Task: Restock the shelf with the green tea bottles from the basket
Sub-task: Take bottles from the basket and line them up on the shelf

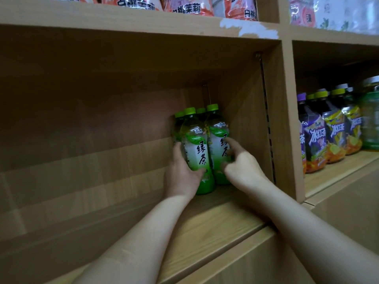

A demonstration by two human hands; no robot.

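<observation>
Filling the shelf [205, 222] from its back corner.
Left hand [180, 171] fingers wrap the left bottle [196, 152], snugging it to the row behind; right hand [242, 167] fingers press the right bottle [218, 132], grip unclear.
</observation>
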